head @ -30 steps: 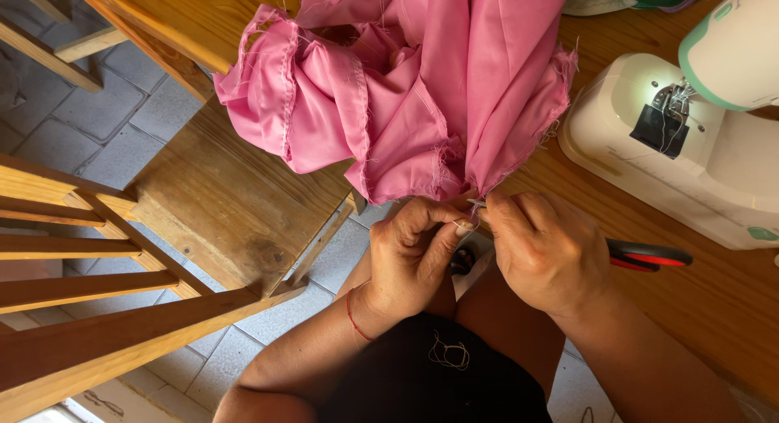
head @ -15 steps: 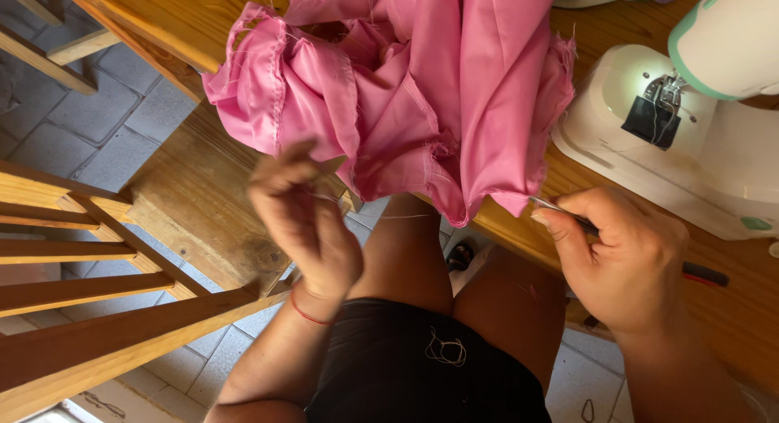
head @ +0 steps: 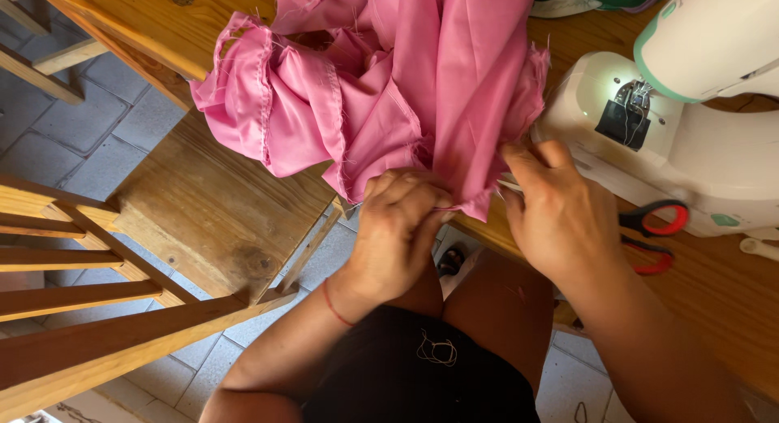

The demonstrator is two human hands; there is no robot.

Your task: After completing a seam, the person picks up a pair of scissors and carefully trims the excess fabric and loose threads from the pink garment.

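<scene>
A bunched pink fabric with frayed, stitched edges hangs over the front edge of a wooden table. My left hand pinches the fabric's lower edge, a red thread band on its wrist. My right hand grips the same hem just to the right, holding what looks like a thin needle or pin against the cloth. Both hands are close together at the table's edge, above my lap.
A white and green sewing machine stands on the table right of the fabric. Red-handled scissors lie beside my right hand. A wooden chair stands at the left over a grey tiled floor. Loose thread lies on my black shorts.
My hands had pulled apart, the left one drawn out to the left away from the cloth. Now both have come back together on the fabric's lower edge.
</scene>
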